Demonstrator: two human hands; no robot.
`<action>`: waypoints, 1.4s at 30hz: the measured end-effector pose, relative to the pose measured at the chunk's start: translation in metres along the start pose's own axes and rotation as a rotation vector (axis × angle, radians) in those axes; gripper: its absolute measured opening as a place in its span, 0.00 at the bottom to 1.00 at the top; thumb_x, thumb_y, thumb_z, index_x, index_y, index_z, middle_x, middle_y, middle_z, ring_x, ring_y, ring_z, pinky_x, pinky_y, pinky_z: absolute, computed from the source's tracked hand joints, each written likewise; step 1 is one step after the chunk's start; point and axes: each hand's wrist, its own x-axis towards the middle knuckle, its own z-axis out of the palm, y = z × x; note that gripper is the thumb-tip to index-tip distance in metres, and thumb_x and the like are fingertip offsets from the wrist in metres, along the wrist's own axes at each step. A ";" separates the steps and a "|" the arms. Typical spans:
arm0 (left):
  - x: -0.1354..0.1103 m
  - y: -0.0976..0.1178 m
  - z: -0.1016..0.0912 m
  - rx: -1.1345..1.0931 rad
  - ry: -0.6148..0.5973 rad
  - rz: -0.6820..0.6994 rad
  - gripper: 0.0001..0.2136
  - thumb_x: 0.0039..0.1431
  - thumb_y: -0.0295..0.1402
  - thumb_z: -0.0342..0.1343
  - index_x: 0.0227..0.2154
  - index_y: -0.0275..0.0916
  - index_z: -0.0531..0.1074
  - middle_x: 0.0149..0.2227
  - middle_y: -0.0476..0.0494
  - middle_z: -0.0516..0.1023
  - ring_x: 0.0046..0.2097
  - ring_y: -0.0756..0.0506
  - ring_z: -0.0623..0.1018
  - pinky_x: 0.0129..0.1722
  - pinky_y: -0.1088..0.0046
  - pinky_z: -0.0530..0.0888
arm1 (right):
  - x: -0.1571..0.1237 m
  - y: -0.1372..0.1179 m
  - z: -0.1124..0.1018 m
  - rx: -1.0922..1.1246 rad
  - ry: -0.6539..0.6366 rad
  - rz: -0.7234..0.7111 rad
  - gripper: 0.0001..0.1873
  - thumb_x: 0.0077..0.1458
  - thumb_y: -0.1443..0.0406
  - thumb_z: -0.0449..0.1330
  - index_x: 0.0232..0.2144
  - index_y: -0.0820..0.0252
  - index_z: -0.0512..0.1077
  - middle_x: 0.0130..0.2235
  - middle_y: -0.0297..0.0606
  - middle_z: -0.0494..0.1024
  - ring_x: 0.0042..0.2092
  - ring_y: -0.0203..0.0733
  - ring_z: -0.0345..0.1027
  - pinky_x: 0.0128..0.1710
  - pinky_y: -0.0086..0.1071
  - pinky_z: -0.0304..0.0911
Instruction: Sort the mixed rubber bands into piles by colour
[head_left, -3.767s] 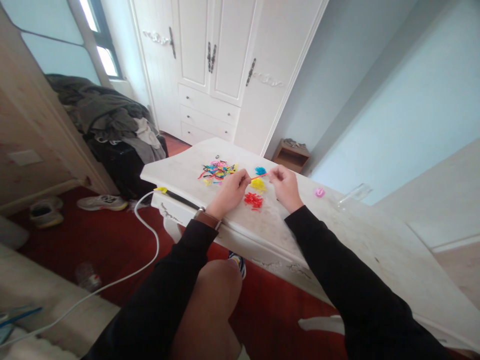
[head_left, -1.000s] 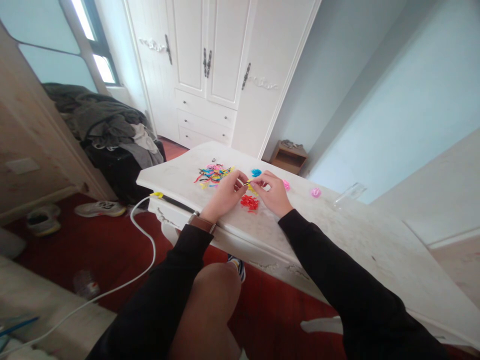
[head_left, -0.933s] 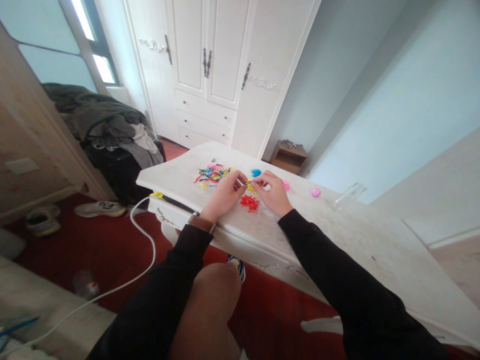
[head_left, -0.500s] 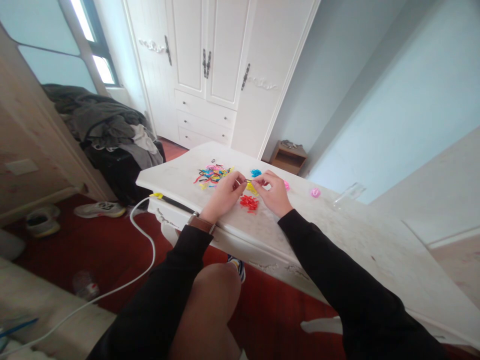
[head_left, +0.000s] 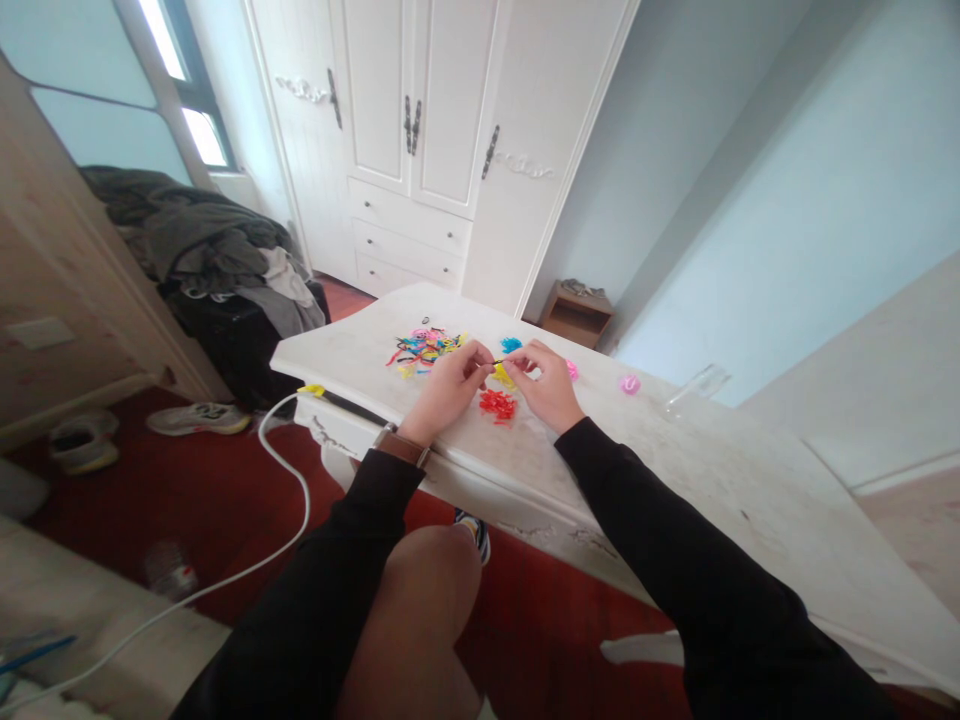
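My left hand (head_left: 448,388) and my right hand (head_left: 546,384) meet over the white table (head_left: 697,480), both pinching the ends of a small dark elastic band (head_left: 498,362) held between them. Below the hands lies a pile of red bands (head_left: 496,404). A yellow pile (head_left: 501,376) sits just under the fingers, and a blue pile (head_left: 511,344) lies behind them. A mixed heap of coloured bands (head_left: 424,347) spreads to the left of my left hand. Pink bands (head_left: 572,370) lie beyond my right hand.
A single pink band (head_left: 628,383) and a clear glass (head_left: 697,384) lying on its side are further right on the table. A white cable (head_left: 281,470) hangs off the table's left edge. A white wardrobe (head_left: 442,130) stands behind; clothes (head_left: 217,250) are heaped at the left.
Earlier my hands stretched a red band further apart; they have since come together and now pinch a dark band. Over the last second they barely move.
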 end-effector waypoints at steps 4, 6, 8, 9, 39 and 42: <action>0.000 0.001 0.000 0.032 -0.002 -0.015 0.01 0.62 0.29 0.54 0.33 0.40 0.69 0.27 0.50 0.74 0.30 0.49 0.78 0.33 0.73 0.70 | 0.000 0.001 0.000 -0.013 -0.008 0.017 0.06 0.58 0.65 0.62 0.28 0.57 0.75 0.30 0.34 0.73 0.33 0.39 0.66 0.37 0.35 0.64; 0.000 0.001 -0.001 0.049 0.003 -0.019 0.01 0.61 0.28 0.54 0.33 0.39 0.70 0.26 0.51 0.74 0.30 0.49 0.77 0.32 0.73 0.69 | 0.000 0.000 0.000 -0.016 -0.007 0.016 0.06 0.58 0.66 0.62 0.28 0.57 0.75 0.30 0.34 0.73 0.33 0.39 0.66 0.37 0.35 0.64; 0.000 0.001 -0.001 0.067 0.004 -0.014 0.01 0.61 0.28 0.55 0.33 0.39 0.71 0.26 0.50 0.74 0.29 0.49 0.76 0.32 0.73 0.69 | 0.000 0.000 -0.001 -0.015 -0.006 0.014 0.06 0.58 0.66 0.62 0.27 0.57 0.74 0.30 0.34 0.72 0.33 0.39 0.66 0.37 0.35 0.63; 0.000 0.001 -0.001 0.073 0.005 -0.010 0.02 0.60 0.28 0.55 0.33 0.39 0.71 0.26 0.50 0.75 0.29 0.48 0.76 0.32 0.73 0.69 | 0.001 -0.001 -0.001 -0.014 -0.006 0.015 0.06 0.57 0.66 0.62 0.27 0.57 0.74 0.30 0.34 0.72 0.33 0.40 0.66 0.37 0.35 0.63; -0.001 -0.001 0.002 -0.040 -0.011 0.018 0.10 0.51 0.22 0.54 0.35 0.42 0.64 0.25 0.55 0.70 0.26 0.50 0.72 0.30 0.73 0.67 | 0.006 0.010 -0.010 -0.003 0.029 0.065 0.05 0.53 0.68 0.60 0.26 0.56 0.69 0.30 0.33 0.71 0.34 0.40 0.66 0.36 0.35 0.61; 0.000 0.000 0.001 -0.031 -0.023 0.005 0.07 0.55 0.24 0.56 0.36 0.41 0.67 0.24 0.54 0.72 0.26 0.49 0.74 0.31 0.73 0.68 | 0.002 0.002 0.000 0.028 -0.047 0.031 0.05 0.55 0.67 0.60 0.27 0.56 0.69 0.30 0.33 0.72 0.35 0.40 0.66 0.37 0.35 0.62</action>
